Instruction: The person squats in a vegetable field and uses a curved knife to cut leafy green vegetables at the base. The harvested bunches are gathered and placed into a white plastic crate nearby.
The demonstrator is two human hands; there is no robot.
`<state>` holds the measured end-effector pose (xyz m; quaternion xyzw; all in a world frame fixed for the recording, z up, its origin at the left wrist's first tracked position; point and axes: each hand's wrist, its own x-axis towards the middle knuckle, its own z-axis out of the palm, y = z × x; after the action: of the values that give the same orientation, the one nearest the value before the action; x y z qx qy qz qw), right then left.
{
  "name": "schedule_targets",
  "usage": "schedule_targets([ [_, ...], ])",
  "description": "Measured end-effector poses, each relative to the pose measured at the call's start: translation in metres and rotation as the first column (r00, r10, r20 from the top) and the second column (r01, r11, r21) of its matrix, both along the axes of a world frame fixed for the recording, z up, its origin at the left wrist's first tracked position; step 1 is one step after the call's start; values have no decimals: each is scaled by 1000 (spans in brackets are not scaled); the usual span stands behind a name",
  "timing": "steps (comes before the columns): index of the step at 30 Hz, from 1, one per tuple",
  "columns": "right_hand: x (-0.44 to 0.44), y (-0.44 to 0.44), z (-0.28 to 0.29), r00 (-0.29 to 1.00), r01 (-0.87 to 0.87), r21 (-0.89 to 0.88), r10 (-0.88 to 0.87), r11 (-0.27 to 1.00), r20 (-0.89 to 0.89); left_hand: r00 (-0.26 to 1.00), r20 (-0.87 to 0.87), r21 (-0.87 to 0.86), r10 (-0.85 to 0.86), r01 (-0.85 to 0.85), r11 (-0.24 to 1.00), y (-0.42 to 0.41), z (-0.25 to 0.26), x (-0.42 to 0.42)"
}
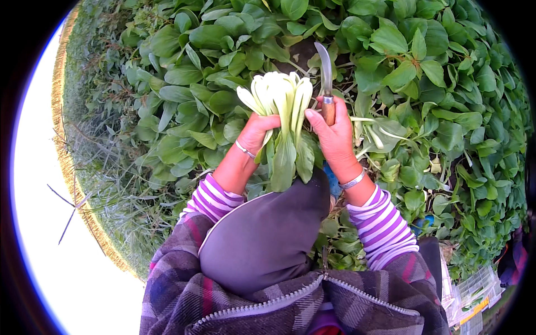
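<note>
My left hand (256, 133) grips a bunch of leafy greens (284, 104), like bok choy, around its pale stalks. The white stalk ends point away from me and the green leaves hang down over my knee. In my right hand (337, 132) is a curved knife (325, 69) with a wooden handle, its blade pointing up and away. My right thumb lies close beside the stalks; whether it touches them I cannot tell. Just past the bunch is a patch of soil (305, 52) with some cut stems.
Dense leafy greens (184, 104) grow on both sides. Loose leaves and stalks (377, 134) lie right of my right hand. Weeds and grass (125, 201) border the left. White plastic crates (477, 289) stand at the lower right. My bent knee (268, 238) is below the bunch.
</note>
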<state>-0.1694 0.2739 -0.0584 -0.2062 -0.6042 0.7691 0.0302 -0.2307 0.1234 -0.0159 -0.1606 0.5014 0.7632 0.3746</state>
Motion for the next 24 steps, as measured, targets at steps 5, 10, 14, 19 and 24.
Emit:
schedule_targets([
  [5,29,2,-30,929,-303,41,285,952,235,924,-194,-395,-329,233,888,-45,16,-8],
  [10,46,-20,-63,794,-585,129,533,800,293,661,-79,-741,-746,462,487,-52,7,32],
  [14,39,-26,-80,730,-651,72,598,755,332,566,97,-863,-818,457,214,-56,-3,39],
  [19,36,-31,-76,752,-617,93,551,782,362,549,116,-914,-828,385,128,-58,-7,39],
  [24,32,-33,-83,715,-662,162,551,732,432,492,269,-917,-828,393,-64,-51,-6,35],
])
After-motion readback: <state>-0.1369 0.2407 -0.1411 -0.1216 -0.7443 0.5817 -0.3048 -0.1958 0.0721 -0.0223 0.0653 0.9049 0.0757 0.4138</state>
